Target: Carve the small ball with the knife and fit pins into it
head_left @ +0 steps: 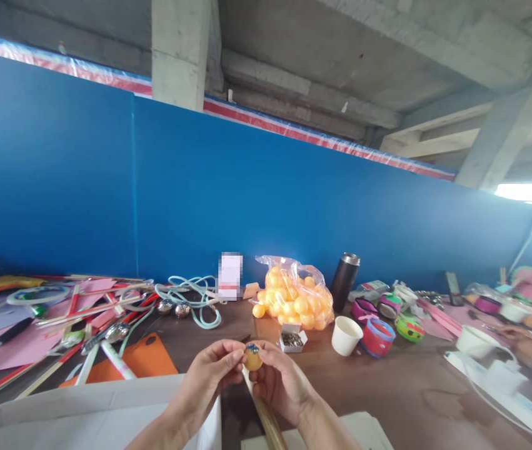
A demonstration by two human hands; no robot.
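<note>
Pinched above near edge of bench (pixel 387 387), mid-span: small orange ball (pixel 253 360), between left hand (pixel 209 375) and right hand (pixel 281 382), both clamped narrow on it, equally near. Under ball, wooden stick (pixel 266 415), long axis sloping back toward body. Beyond, toward far edge, bag of orange balls (pixel 296 300).

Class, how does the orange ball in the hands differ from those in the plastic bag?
The held ball is pinched between left hand and right hand; the bagged balls lie on the table. The held ball has a dark mark on top; bagged balls look plain. Both orange.
</note>
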